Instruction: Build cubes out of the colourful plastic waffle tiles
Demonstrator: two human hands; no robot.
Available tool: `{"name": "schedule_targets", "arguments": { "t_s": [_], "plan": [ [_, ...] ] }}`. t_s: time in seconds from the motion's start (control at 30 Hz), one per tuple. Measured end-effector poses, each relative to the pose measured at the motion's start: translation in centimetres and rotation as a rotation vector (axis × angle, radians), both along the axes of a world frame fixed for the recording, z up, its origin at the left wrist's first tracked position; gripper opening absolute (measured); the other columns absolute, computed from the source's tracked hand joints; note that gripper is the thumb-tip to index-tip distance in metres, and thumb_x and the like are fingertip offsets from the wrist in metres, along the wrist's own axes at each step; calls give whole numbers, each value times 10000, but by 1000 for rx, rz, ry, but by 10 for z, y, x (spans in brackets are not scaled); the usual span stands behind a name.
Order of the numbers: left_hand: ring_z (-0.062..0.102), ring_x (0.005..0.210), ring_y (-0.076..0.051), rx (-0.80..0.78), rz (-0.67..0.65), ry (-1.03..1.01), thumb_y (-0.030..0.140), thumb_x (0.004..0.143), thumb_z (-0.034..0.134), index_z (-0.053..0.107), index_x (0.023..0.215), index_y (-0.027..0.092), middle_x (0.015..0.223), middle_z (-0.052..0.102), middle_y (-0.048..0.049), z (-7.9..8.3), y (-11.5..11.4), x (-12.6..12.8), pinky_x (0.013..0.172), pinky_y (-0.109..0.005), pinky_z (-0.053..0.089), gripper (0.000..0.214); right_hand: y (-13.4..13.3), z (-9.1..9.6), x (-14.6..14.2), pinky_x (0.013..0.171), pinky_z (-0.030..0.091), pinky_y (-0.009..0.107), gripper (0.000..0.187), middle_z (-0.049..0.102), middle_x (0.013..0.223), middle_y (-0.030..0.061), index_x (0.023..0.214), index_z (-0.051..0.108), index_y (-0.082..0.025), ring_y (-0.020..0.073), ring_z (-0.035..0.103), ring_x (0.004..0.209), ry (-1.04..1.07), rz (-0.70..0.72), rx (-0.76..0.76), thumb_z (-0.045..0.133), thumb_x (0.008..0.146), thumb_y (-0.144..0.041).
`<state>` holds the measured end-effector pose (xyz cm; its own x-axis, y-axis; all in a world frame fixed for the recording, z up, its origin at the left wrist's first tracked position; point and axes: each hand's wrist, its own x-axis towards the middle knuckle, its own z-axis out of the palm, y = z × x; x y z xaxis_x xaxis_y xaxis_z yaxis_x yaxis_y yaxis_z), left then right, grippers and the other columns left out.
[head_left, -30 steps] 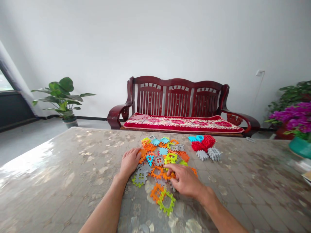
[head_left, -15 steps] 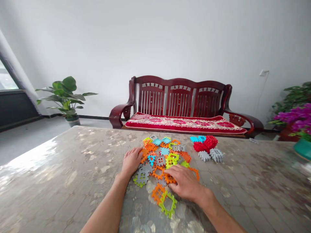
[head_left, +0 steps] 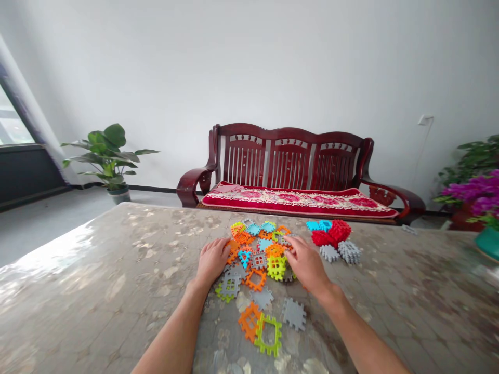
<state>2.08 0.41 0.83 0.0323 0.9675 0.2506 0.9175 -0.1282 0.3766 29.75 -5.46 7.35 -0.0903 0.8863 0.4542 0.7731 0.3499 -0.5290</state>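
Note:
My left hand [head_left: 212, 259] lies palm down at the left edge of a heap of plastic interlocking tiles, fingers stretched over an orange tile [head_left: 233, 250]. My right hand [head_left: 307, 264] reaches over the right side of the heap, thumb and fingers apart beside another orange tile [head_left: 275, 250]; its outer fingers are partly hidden. A lime window tile [head_left: 276, 267] lies just left of that hand. Closer to me, a lime frame tile [head_left: 257, 343] overlaps an orange window tile [head_left: 249, 319], and a grey square tile [head_left: 294, 314] lies to their right.
Sorted to the right are red tiles [head_left: 338, 232], blue tiles [head_left: 324, 225] and grey tiles [head_left: 349, 252]. A patterned cloth covers the table [head_left: 128, 291]. Behind it stands a wooden bench [head_left: 290, 156]. Potted plants [head_left: 111, 150] flank the room.
My right hand has moved away from me, up the right side of the heap. A grey square tile now shows near the front, and orange tiles have shifted. My left hand stays put.

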Motion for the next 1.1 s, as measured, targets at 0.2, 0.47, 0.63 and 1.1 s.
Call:
{"name": "schedule_targets", "arguments": {
  "t_s": [0.2,0.47,0.63,1.1],
  "plan": [
    [525,1247,-225,3,2,4,335,941,352,606,1236,261,1288,641,-48,1,-1,1,1067,-407,341,395,-40,4,-16,924,457,337,543,662,1181,11,1192,641,-300,203,603,1018,-110,561,-315,729,665,-207],
    [563,1182,-210,16,4,5,330,940,357,606,1229,269,1262,651,-44,2,-2,1,1043,-382,356,386,-46,5,-32,969,378,333,557,650,1128,-8,1210,601,-324,202,539,1061,-414,866,-257,678,682,-162],
    [534,1234,-210,12,12,4,345,941,353,604,1232,287,1287,641,-32,-2,0,0,1060,-383,349,388,-37,1,-35,820,418,299,414,608,933,-5,1074,657,-297,198,538,926,-544,812,-195,724,667,-268],
    [553,1201,-211,22,2,3,329,941,355,600,1235,267,1275,646,-42,0,-1,1,1052,-385,352,388,-28,8,-28,623,331,222,301,615,816,-51,910,622,-251,129,512,735,-384,626,-295,714,627,-210]
  ]
}}
